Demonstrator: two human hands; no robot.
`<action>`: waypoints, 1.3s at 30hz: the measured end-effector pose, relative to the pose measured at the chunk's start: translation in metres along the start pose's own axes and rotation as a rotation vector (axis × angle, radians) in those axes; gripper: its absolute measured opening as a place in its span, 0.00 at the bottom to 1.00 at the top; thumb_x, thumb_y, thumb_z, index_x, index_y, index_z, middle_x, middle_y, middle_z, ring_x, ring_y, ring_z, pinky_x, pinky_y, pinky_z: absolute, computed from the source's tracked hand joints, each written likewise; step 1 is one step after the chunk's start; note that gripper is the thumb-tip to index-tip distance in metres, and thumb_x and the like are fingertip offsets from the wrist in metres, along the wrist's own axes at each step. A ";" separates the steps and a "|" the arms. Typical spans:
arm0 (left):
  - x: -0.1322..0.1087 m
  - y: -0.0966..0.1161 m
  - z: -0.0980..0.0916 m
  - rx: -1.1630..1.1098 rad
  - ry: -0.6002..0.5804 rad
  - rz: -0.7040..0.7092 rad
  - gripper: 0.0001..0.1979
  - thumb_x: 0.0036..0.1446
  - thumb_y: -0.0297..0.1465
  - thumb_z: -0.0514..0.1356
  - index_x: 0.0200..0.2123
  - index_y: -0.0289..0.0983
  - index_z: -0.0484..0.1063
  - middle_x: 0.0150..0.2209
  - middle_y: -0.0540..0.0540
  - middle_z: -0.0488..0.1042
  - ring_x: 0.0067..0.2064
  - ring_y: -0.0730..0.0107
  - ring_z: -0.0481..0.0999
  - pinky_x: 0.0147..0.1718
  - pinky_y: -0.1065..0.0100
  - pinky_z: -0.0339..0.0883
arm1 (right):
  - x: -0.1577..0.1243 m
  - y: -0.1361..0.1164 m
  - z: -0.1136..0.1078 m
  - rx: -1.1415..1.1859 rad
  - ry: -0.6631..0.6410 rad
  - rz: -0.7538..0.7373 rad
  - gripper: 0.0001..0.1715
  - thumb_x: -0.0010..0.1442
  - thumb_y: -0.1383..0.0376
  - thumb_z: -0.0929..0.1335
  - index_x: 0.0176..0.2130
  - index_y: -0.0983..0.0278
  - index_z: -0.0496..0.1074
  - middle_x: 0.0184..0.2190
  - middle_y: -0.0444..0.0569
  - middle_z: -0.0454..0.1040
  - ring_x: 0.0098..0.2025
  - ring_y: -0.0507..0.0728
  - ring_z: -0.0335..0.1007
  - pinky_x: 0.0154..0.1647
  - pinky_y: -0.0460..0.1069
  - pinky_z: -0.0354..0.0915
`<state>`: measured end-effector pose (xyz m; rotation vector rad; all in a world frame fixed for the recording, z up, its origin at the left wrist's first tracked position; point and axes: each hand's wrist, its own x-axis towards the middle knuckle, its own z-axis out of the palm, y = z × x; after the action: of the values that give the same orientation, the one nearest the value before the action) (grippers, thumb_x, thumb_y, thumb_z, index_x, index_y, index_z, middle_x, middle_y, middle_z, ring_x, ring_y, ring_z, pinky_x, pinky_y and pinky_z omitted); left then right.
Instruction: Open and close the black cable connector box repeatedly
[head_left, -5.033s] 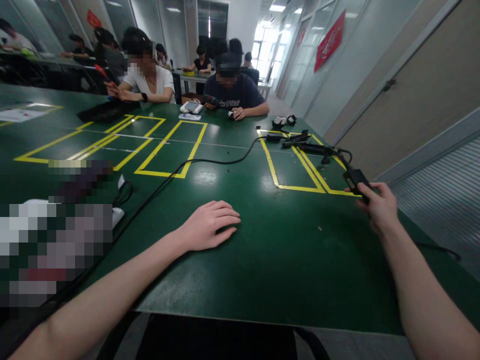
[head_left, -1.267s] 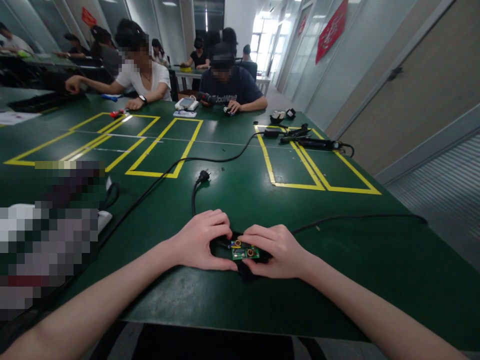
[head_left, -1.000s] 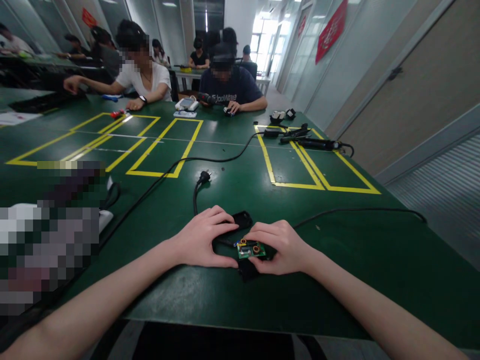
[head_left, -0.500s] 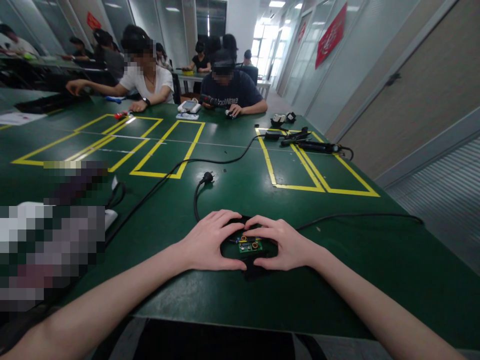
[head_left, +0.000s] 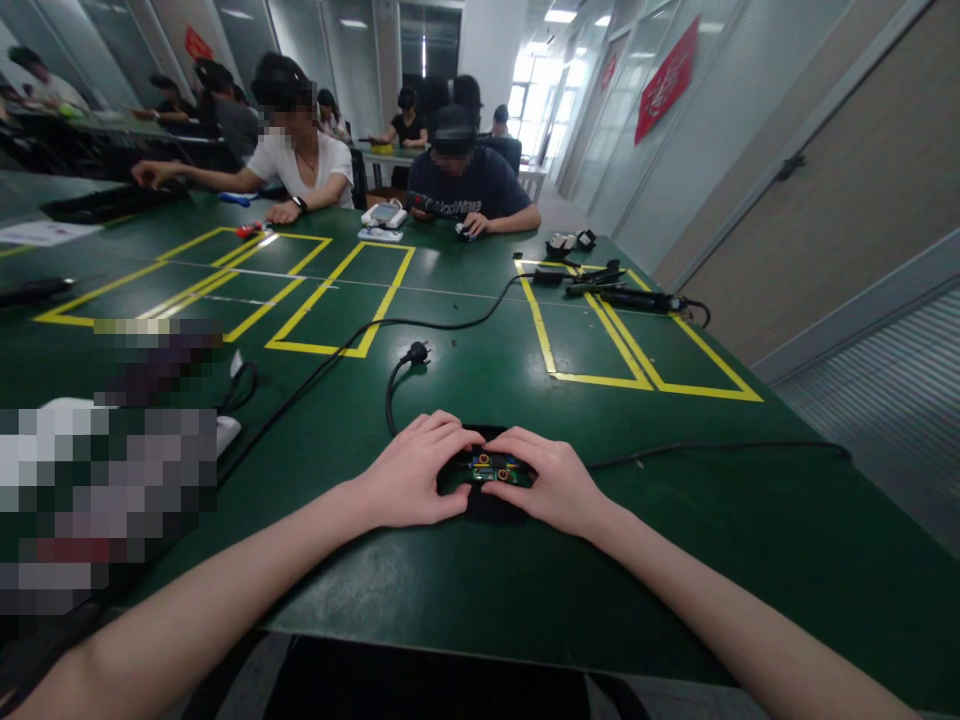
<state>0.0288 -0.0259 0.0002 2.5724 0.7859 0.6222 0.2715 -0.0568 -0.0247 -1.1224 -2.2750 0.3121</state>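
Lying between left hand [head_left: 416, 470], right hand [head_left: 559, 482]: circuit board [head_left: 487, 475].

The left hand [head_left: 416, 470] and right hand [head_left: 559, 478] enclose the circuit board [head_left: 491, 474], obstructing side access. The plug [head_left: 418, 353] stands in the way beyond the left hand; a long cord [head_left: 442, 326] crosses behind it. A thin cable [head_left: 720, 445] extends rightward. Passage is available over the green tabletop [head_left: 787, 540] between that cable and the right forearm [head_left: 712, 597].
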 end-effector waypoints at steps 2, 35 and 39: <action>-0.001 -0.004 -0.003 0.001 0.002 0.002 0.20 0.53 0.29 0.63 0.51 0.38 0.72 0.47 0.42 0.78 0.52 0.52 0.73 0.52 0.53 0.71 | 0.001 -0.004 0.003 -0.004 0.009 -0.001 0.18 0.64 0.58 0.75 0.52 0.59 0.76 0.47 0.50 0.81 0.45 0.58 0.82 0.43 0.50 0.76; -0.002 -0.020 -0.003 0.020 0.012 -0.093 0.18 0.54 0.30 0.65 0.49 0.37 0.71 0.52 0.39 0.72 0.53 0.51 0.71 0.56 0.49 0.70 | -0.001 0.021 -0.019 -0.186 -0.113 -0.126 0.16 0.77 0.61 0.59 0.41 0.63 0.72 0.35 0.49 0.77 0.31 0.53 0.74 0.31 0.47 0.63; -0.003 -0.022 -0.005 -0.020 0.019 -0.084 0.21 0.56 0.34 0.66 0.53 0.38 0.71 0.54 0.39 0.71 0.55 0.51 0.72 0.57 0.49 0.70 | -0.002 0.022 -0.017 -0.204 -0.142 -0.097 0.14 0.77 0.62 0.60 0.43 0.63 0.72 0.34 0.49 0.80 0.30 0.54 0.77 0.31 0.48 0.64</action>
<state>0.0145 -0.0100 -0.0071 2.5049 0.8848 0.6255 0.2973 -0.0458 -0.0215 -1.1147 -2.5241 0.1270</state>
